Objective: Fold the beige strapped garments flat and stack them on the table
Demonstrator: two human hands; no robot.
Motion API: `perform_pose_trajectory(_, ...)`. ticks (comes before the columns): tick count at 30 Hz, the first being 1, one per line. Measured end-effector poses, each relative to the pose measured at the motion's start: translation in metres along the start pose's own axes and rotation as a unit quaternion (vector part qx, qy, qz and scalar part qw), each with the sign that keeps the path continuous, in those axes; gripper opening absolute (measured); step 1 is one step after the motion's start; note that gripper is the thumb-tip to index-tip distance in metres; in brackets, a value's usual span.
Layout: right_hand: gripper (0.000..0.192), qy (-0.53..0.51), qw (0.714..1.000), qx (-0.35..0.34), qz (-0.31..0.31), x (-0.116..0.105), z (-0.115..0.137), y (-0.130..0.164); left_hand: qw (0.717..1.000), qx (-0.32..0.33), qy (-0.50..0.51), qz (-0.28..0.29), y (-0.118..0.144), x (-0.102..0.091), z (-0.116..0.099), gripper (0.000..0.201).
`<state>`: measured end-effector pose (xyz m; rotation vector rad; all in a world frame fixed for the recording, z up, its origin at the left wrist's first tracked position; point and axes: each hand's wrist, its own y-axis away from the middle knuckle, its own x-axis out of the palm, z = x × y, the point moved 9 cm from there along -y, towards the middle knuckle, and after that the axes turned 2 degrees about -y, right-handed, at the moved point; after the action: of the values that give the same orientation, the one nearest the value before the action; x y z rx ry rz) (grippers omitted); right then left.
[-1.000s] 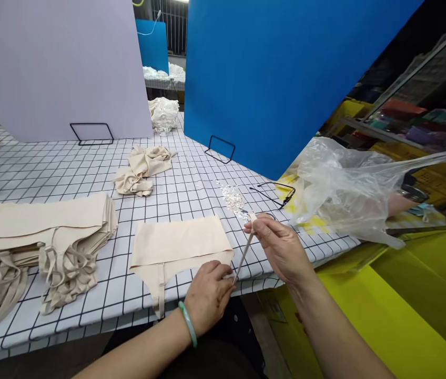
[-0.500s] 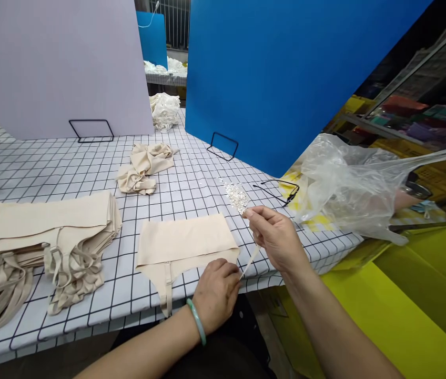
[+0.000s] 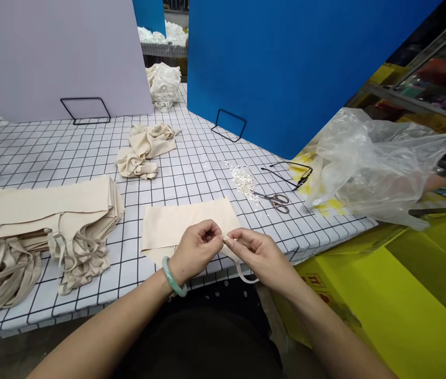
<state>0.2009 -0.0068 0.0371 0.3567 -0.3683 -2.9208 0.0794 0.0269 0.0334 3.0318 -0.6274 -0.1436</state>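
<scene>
Across the grid-patterned table (image 3: 89, 152) we see, from the left, a stack of beige garments (image 3: 37, 221), a crumpled beige heap (image 3: 146, 147), white bits (image 3: 243, 181), scissors (image 3: 274, 200) and a clear plastic bag (image 3: 368, 163); grey and blue boards stand behind. At the near edge our left hand (image 3: 197, 250) and right hand (image 3: 256, 252) pinch the pale beige strap (image 3: 242, 273) of a flat beige piece (image 3: 183, 223), its loop hanging off the table.

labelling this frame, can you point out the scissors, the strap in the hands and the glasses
scissors (image 3: 276, 200), head view, on the handle loops, lying on the checked cloth.
strap (image 3: 245, 276), head view, on the loop hanging below the right hand (image 3: 255, 251).
glasses (image 3: 294, 176), head view, on the dark frame beside the plastic bag.
</scene>
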Motion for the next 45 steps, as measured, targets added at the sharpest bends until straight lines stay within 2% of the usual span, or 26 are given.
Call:
perform_pose_trajectory(3,0.036,-0.042,0.998,0.034,-0.009,-0.004,-0.018,0.0,0.996,0.004,-0.065,0.055,-0.001,0.003,0.004,0.014)
perform_pose_trajectory(5,0.037,-0.056,0.996,0.049,-0.052,-0.014,-0.03,-0.005,0.981,0.055,-0.178,0.058,-0.007,-0.003,0.001,0.01)
perform_pose_trajectory(8,0.036,-0.079,0.987,0.09,-0.107,-0.024,-0.049,-0.012,0.918,0.148,-0.363,0.052,-0.014,-0.007,0.0,0.011)
perform_pose_trajectory(10,0.032,-0.089,0.983,0.119,-0.108,-0.019,-0.057,-0.015,0.879,0.172,-0.438,0.081,-0.015,-0.001,0.01,0.016)
perform_pose_trajectory(12,0.029,-0.094,0.98,0.144,-0.096,-0.008,-0.06,-0.017,0.855,0.18,-0.478,0.096,-0.014,0.004,0.018,0.016)
perform_pose_trajectory(14,0.026,-0.095,0.977,0.168,-0.089,0.003,-0.061,-0.017,0.844,0.19,-0.494,0.089,-0.012,0.006,0.022,0.016)
perform_pose_trajectory(17,0.025,-0.098,0.975,0.185,-0.078,0.017,-0.059,-0.018,0.858,0.199,-0.468,0.065,-0.012,0.004,0.022,0.021)
perform_pose_trajectory(20,0.026,-0.113,0.973,0.189,-0.071,0.026,-0.057,-0.021,0.901,0.186,-0.39,0.035,-0.018,-0.008,0.02,0.02)
perform_pose_trajectory(22,0.026,-0.136,0.969,0.19,-0.075,0.03,-0.057,-0.024,0.925,0.164,-0.341,0.032,-0.022,-0.016,0.02,0.019)
perform_pose_trajectory(25,0.027,-0.177,0.965,0.18,-0.076,0.037,-0.056,-0.03,0.943,0.134,-0.303,0.044,-0.026,-0.022,0.023,0.018)
perform_pose_trajectory(32,0.019,-0.25,0.94,0.21,-0.095,0.047,-0.061,-0.037,0.948,0.122,-0.287,0.059,-0.027,-0.023,0.025,0.02)
perform_pose_trajectory(40,0.01,-0.306,0.916,0.205,-0.161,0.038,-0.066,-0.037,0.951,0.121,-0.279,0.053,-0.027,-0.026,0.025,0.022)
perform_pose_trajectory(43,0.01,-0.311,0.912,0.203,-0.173,0.036,-0.065,-0.037,0.949,0.117,-0.287,0.06,-0.028,-0.027,0.024,0.022)
perform_pose_trajectory(45,0.014,-0.303,0.917,0.207,-0.155,0.038,-0.062,-0.035,0.948,0.107,-0.292,0.07,-0.029,-0.028,0.023,0.02)
